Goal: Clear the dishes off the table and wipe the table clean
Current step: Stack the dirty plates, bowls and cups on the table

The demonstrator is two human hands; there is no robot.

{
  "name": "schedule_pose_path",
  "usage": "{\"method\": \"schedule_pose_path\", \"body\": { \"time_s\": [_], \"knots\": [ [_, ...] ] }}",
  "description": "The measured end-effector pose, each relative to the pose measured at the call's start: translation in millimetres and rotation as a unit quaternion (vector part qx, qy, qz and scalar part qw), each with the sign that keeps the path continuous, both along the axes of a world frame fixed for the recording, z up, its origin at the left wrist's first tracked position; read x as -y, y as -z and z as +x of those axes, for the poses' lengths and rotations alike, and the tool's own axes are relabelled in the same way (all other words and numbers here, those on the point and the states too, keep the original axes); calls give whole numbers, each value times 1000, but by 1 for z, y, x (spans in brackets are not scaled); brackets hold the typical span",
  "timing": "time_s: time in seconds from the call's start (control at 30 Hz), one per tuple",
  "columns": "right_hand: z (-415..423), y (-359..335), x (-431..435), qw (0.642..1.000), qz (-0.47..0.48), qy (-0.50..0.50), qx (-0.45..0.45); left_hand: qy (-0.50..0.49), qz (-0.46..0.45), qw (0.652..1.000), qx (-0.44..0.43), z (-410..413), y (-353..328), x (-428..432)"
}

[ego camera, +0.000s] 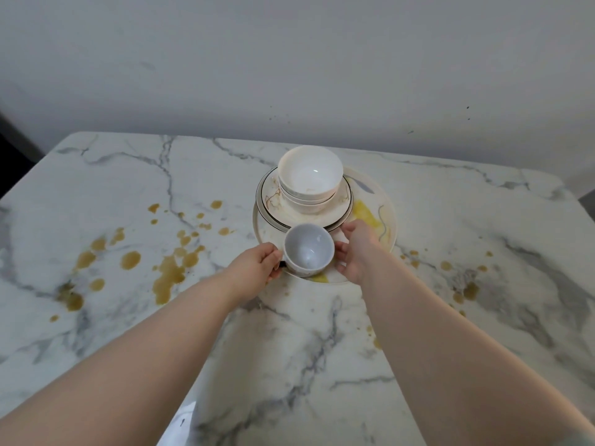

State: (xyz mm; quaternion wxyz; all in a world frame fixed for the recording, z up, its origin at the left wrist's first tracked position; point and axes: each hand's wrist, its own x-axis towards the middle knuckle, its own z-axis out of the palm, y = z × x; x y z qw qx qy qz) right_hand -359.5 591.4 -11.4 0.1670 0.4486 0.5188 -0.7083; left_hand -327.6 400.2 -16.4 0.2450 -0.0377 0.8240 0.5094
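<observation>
Three stacked white ceramic bowls (309, 175). One pale grey round ceramic cup (308, 249). One large cream patterned plate (376, 217). Black-rimmed white plates (273, 201): one or two, unclear. One white marble table (128, 317); many brown spill spots (130, 260).

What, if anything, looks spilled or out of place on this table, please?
Yellow-brown splashes stain the white marble table left of the stack of white bowls, with smaller drops on the right. The large cream plate under the stack carries a yellow smear. The white cup between left hand and right hand looks intact.
</observation>
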Motion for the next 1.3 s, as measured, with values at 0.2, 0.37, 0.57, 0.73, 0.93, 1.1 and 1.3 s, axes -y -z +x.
{"method": "schedule_pose_path", "body": {
  "time_s": [0.2, 0.37, 0.57, 0.73, 0.93, 1.1, 1.3],
  "knots": [
    [17, -2, -6, 999, 48, -10, -21, 26, -39, 999, 17, 1, 2, -8],
    [51, -20, -15, 992, 119, 2, -37, -33, -124, 991, 24, -2, 1, -9],
    [131, -59, -36, 966, 227, 11, -121, -129, -152, 955, -222, 24, -49, -29],
    [229, -89, -98, 890, 439, 48, -111, 81, -62, 972, -209, 73, -77, -98],
    [330, -73, -155, 865, 435, 202, 149, 365, -65, 926, -76, 151, -59, -152],
    [350, -21, -165, 940, 260, 194, 101, 392, -58, 916, -64, 172, -44, -166],
    [347, -3, -183, 953, 233, 192, 31, 383, -79, 919, -57, 159, -31, -177]
  ]
}}
